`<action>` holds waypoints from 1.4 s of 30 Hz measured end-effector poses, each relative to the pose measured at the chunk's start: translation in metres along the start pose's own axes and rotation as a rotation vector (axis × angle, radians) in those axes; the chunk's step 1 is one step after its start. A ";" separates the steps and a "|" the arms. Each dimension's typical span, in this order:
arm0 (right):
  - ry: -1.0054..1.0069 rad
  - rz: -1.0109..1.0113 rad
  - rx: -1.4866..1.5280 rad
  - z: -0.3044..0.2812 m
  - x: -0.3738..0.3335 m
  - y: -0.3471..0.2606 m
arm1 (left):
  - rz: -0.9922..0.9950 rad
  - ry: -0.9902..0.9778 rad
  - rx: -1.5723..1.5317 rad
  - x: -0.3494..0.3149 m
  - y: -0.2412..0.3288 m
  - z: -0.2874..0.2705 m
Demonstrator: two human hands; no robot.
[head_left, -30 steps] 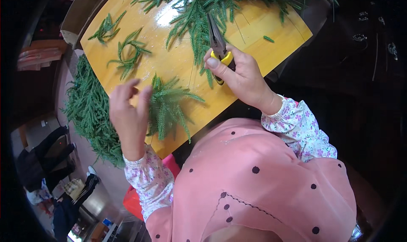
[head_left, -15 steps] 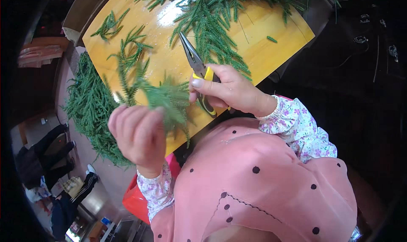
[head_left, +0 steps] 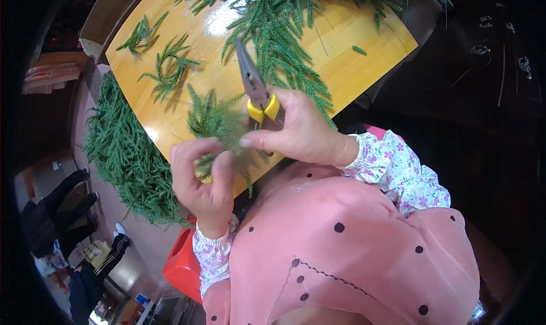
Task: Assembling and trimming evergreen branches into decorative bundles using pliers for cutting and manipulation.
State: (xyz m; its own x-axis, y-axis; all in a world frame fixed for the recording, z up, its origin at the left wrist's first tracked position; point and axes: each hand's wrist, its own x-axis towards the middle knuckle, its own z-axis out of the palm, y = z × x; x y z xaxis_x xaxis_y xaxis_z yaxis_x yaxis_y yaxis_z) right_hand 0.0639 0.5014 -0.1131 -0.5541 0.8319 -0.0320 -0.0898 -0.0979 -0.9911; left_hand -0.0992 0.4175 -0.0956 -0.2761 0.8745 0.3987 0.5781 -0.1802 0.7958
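My left hand (head_left: 202, 180) is curled, thumb and forefinger close together at the lower edge of a green pine-like sprig (head_left: 219, 120). The sprig is smeared by motion, and the exact grip on its stem is hidden. My right hand (head_left: 301, 128) has its fingers wrapped round yellow-and-black long-nose pliers (head_left: 256, 89), jaws pointing up and away. Its thumb reaches left to the sprig's side. Two loose sprigs lie on the yellow wooden table (head_left: 364, 77), one a curved sprig (head_left: 169, 69) and the other a smaller sprig (head_left: 141, 35).
A large heap of green fronds (head_left: 284, 17) covers the table's far part. A single short green piece (head_left: 359, 50) lies near the right edge. More greenery (head_left: 125, 148) is piled beside the table at left. A red stool or bin (head_left: 183, 268) stands below. People (head_left: 54, 211) are at far left.
My left hand has moved right, its fist loosened into a pinch, bringing the sprig closer to the pliers. The right thumb has come off the plier handle toward the sprig.
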 end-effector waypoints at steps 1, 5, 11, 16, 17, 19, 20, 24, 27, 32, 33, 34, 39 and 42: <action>0.004 -0.058 -0.059 0.004 -0.001 0.001 | 0.020 -0.087 0.081 0.003 0.000 0.002; -0.064 -0.148 -0.271 0.007 0.000 -0.002 | -0.065 -0.247 0.121 0.003 -0.005 0.002; -0.152 -0.286 -0.352 0.016 -0.001 -0.008 | -0.523 -0.119 -0.422 -0.002 -0.007 -0.010; -0.118 -0.083 -0.286 0.015 -0.004 -0.027 | -0.388 -0.071 -0.550 -0.004 -0.015 -0.018; -0.076 -0.158 -0.369 0.013 -0.004 -0.024 | -0.371 -0.047 -0.538 -0.004 -0.019 -0.021; -0.035 -0.235 -0.451 0.014 -0.003 -0.019 | -0.338 0.002 -0.512 -0.004 -0.024 -0.027; -0.007 -0.302 -0.556 0.015 -0.002 -0.016 | -0.338 0.003 -0.510 -0.005 -0.025 -0.029; 0.062 -0.477 -0.822 0.020 0.000 -0.009 | -0.318 -0.044 -0.516 -0.008 -0.023 -0.033; 0.089 -0.559 -0.932 0.022 0.003 -0.006 | -0.298 0.002 -0.283 -0.008 -0.020 -0.030; 0.007 -0.468 -1.017 0.020 0.001 -0.007 | -0.134 -0.003 -0.092 -0.008 -0.028 -0.027; 0.005 -0.468 -1.024 0.020 0.001 -0.007 | -0.107 0.000 -0.086 -0.009 -0.030 -0.025; 0.004 -0.468 -1.030 0.019 0.000 -0.007 | -0.079 0.003 -0.080 -0.009 -0.032 -0.023; -0.018 -0.364 -1.030 0.021 -0.002 -0.008 | -0.015 -0.043 0.005 -0.008 -0.028 -0.018; -0.043 -0.379 -1.021 0.023 -0.003 -0.004 | 0.069 -0.088 0.107 -0.005 -0.025 -0.016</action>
State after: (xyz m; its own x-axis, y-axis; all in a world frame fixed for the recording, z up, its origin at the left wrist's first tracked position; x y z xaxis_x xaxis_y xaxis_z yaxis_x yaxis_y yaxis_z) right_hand 0.0474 0.4865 -0.1062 -0.6656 0.6905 0.2831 0.4577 0.6774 -0.5759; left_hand -0.1244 0.4101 -0.1103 -0.1667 0.8988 0.4054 0.6734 -0.1966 0.7127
